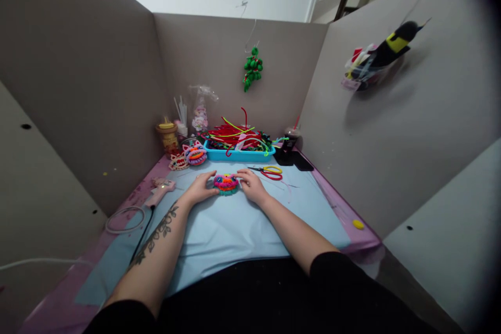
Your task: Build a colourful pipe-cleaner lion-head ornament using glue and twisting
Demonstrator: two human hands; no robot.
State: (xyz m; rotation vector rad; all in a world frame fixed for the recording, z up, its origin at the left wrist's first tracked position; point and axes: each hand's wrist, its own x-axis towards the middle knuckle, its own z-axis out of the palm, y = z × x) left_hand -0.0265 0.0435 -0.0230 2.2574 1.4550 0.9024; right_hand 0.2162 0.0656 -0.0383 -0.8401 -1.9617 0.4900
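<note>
While the toy (226,185) was betw. L hand (201,188) and R hand (252,186) over the cloth (235,224), both half-curled w/ fingertips at its edges, I couldn't tell if they pinched; uneven pressing could prob. bend its fuzzy rows.

A person (287,219) wears black clothing (242,295) with black sleeves (325,261), a dark, leafy vine tattoo (167,223) lining the left forearm (177,232).

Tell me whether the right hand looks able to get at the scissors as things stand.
Probably yes: the scissors lie on the blue sheet just beyond the right hand, with nothing visible standing between, though that hand is at the colourful piece.
</note>
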